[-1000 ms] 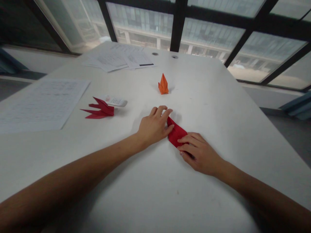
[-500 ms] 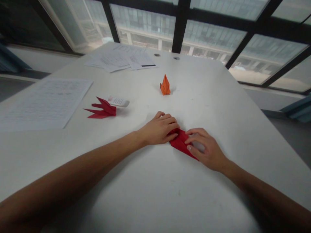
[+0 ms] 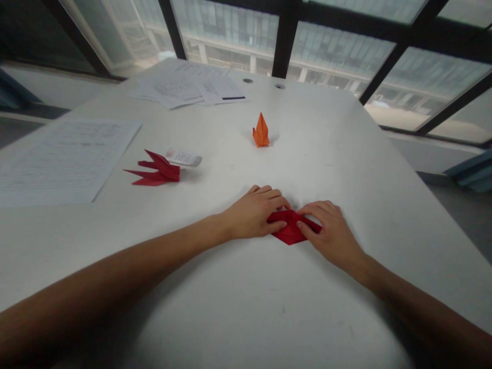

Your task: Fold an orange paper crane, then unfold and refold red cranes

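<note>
A folded piece of red origami paper (image 3: 292, 228) lies flat on the white table (image 3: 346, 154), close to the table's middle. My left hand (image 3: 253, 212) holds its left end with the fingertips. My right hand (image 3: 328, 230) grips its right end, with the fingers resting on top. Part of the paper is hidden under my fingers. Farther off stands a small orange origami figure (image 3: 261, 131), and neither hand touches it.
To the left lie a spiky red origami piece (image 3: 156, 172) and a white remote control (image 3: 183, 158). A printed sheet (image 3: 65, 161) lies at the left, with more papers (image 3: 188, 87) at the far end. Large dark-framed windows stand beyond the table.
The red paper has turned from a diagonal lie to a nearly level one. My hands have shifted with it, and both now sit at its ends.
</note>
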The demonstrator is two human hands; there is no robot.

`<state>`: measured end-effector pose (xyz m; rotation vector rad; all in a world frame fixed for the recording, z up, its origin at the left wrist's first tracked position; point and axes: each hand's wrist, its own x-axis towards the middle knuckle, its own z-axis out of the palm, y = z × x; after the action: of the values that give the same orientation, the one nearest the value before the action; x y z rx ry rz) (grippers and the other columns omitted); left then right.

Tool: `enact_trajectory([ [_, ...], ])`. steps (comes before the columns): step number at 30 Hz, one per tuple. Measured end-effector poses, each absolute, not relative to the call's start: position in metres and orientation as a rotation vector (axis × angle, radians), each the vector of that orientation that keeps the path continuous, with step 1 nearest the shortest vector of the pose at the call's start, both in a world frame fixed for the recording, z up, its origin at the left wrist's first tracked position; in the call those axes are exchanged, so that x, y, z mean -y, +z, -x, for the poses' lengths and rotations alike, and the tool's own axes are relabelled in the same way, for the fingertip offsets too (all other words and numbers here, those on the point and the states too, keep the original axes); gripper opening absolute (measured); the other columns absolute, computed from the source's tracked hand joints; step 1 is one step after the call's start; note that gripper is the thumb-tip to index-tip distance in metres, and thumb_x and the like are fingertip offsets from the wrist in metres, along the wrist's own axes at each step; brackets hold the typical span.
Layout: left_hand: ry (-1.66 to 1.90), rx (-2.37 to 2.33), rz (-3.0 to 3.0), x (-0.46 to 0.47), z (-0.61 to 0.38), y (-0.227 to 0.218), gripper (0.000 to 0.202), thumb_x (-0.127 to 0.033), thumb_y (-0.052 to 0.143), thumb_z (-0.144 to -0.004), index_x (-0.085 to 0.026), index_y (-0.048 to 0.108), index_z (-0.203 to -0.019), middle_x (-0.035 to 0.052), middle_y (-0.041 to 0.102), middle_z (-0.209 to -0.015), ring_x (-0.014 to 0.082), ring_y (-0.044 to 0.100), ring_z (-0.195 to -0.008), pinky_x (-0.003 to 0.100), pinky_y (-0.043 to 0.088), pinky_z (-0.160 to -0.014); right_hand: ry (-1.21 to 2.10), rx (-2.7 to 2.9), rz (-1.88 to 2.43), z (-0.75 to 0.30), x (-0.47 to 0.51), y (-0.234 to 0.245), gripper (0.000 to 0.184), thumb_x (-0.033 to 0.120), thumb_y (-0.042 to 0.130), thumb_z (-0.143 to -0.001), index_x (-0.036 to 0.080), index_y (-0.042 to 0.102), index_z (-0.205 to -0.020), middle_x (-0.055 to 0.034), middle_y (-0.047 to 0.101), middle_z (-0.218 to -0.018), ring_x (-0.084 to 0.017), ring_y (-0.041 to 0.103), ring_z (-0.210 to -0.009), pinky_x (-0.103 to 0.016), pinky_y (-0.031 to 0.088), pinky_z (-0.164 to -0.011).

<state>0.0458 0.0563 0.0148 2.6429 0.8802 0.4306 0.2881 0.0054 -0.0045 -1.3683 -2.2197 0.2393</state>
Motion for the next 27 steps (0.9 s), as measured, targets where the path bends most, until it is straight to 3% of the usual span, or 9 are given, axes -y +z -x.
enact_trajectory([
  [4,0.441,-0.822,-2.555,-0.0608,-0.0422,0.0145,0.031,-0.035,0.069,-0.093,-0.028,0.067,-0.123,0.0029,0.071,-0.119,0.0236,0.059,-0.112,0.038,0.039,-0.093,0.269,2.226,1.295,-0.2859,-0.0048,-0.0016,0.012,0.013,0.066,-0.088,0.025,0.064,-0.090,-0.0027,0.074,-0.097,-0.026,0.065,-0.098,-0.046,0.044,-0.092],
  [8,0.456,-0.734,-2.548,-0.0613,-0.0417,0.0145,0.009,-0.029,0.067,-0.094,-0.026,0.074,-0.099,0.0010,0.073,-0.106,0.0212,0.060,-0.105,0.037,0.038,-0.091,0.242,2.284,1.253,-0.2834,-0.0018,0.0020,0.016,0.009,0.063,-0.086,0.025,0.064,-0.089,-0.0028,0.074,-0.100,-0.025,0.065,-0.098,-0.047,0.044,-0.094],
  [11,0.469,-0.722,-2.584,-0.0602,-0.0427,0.0140,0.010,-0.026,0.065,-0.094,-0.023,0.074,-0.090,0.0021,0.073,-0.101,0.0218,0.059,-0.103,0.036,0.039,-0.089,0.194,2.302,1.246,-0.2825,0.0005,0.0024,0.011,0.014,0.065,-0.087,0.025,0.065,-0.089,-0.0045,0.074,-0.103,-0.026,0.065,-0.099,-0.048,0.044,-0.095],
  [14,0.461,-0.729,-2.619,-0.0591,-0.0432,0.0138,0.009,-0.026,0.065,-0.093,-0.022,0.073,-0.092,0.0033,0.073,-0.100,0.0227,0.059,-0.102,0.036,0.041,-0.090,0.171,2.292,1.275,-0.2820,0.0011,0.0005,0.006,0.020,0.066,-0.090,0.024,0.064,-0.086,-0.0050,0.074,-0.102,-0.026,0.065,-0.097,-0.047,0.045,-0.091],
  [18,0.459,-0.688,-2.681,-0.0583,-0.0424,0.0153,0.017,-0.027,0.062,-0.095,-0.022,0.072,-0.108,0.0047,0.073,-0.102,0.0230,0.059,-0.102,0.037,0.042,-0.092,0.156,2.281,1.335,-0.2815,-0.0005,-0.0026,0.007,0.023,0.069,-0.090,0.024,0.063,-0.087,-0.0055,0.074,-0.104,-0.028,0.064,-0.100,-0.047,0.045,-0.091],
  [27,0.493,-0.557,-2.793,-0.0592,-0.0414,0.0143,0.021,-0.025,0.058,-0.098,-0.024,0.077,-0.109,0.0070,0.073,-0.111,0.0226,0.060,-0.104,0.037,0.046,-0.096,0.223,2.252,1.334,-0.2859,-0.0084,-0.0037,0.013,0.011,0.061,-0.092,0.024,0.065,-0.094,-0.0043,0.074,-0.097,-0.026,0.063,-0.094,-0.044,0.047,-0.088],
])
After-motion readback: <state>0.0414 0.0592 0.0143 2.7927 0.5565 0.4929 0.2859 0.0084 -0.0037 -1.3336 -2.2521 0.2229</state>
